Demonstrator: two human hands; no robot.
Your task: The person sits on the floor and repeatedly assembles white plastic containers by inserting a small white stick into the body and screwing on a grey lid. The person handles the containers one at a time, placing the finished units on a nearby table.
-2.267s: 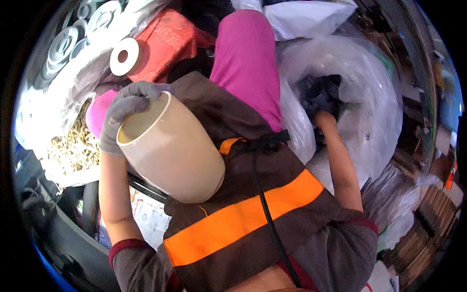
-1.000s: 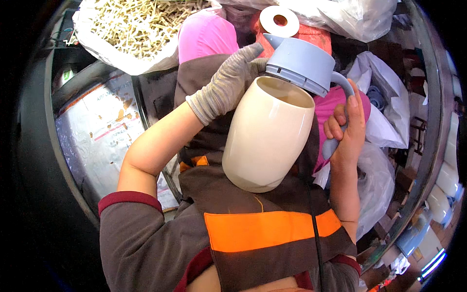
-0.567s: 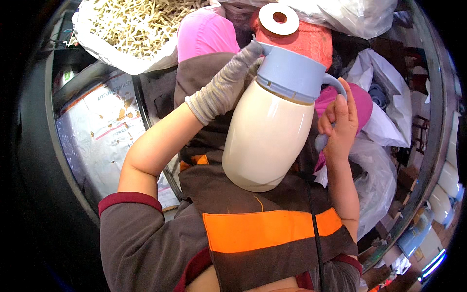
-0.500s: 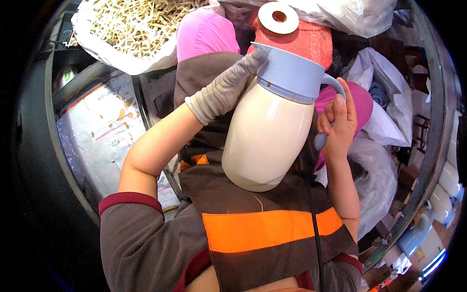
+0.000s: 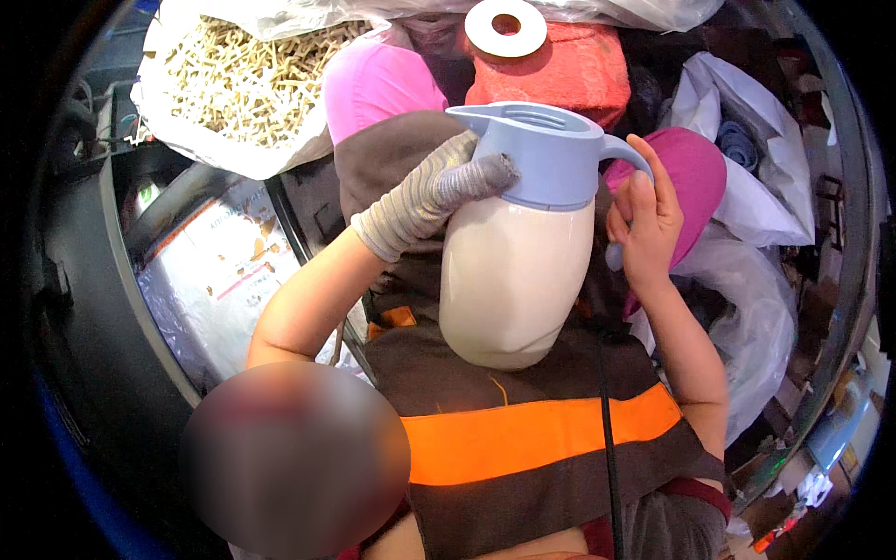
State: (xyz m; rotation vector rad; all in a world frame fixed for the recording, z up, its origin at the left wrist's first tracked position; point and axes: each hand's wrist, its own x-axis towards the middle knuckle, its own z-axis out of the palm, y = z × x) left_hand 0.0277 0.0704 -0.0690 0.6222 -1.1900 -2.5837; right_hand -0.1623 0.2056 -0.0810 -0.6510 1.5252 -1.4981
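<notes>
A vacuum jug with a cream body (image 5: 515, 280) rests nearly upright against my brown apron (image 5: 560, 495), leaning slightly. Its blue-grey collar (image 5: 560, 168) carries a spout at the left and a curved handle (image 5: 627, 151) at the right. My left hand (image 5: 425, 194), in a grey knit glove with the thumb showing, clasps the collar below the spout; its other fingers are hidden behind the jug. My bare right hand (image 5: 646, 224) is closed around the handle, the index finger stretched along its upper bend. The handle's lower tip shows beneath the curled fingers.
Ahead lie a white sack (image 5: 233, 154) of small beige pieces and a red cloth-covered bundle (image 5: 551, 79) bearing a white tape roll (image 5: 481, 28). Clear plastic bags (image 5: 747, 317) lie at right inside a dark curved rim (image 5: 845, 271). Printed plastic sheeting (image 5: 219, 261) is at left.
The jug stands more upright, and the slotted gap beneath its collar has narrowed. My left thumb has moved from the spout down across the collar. My right hand keeps hold of the handle.
</notes>
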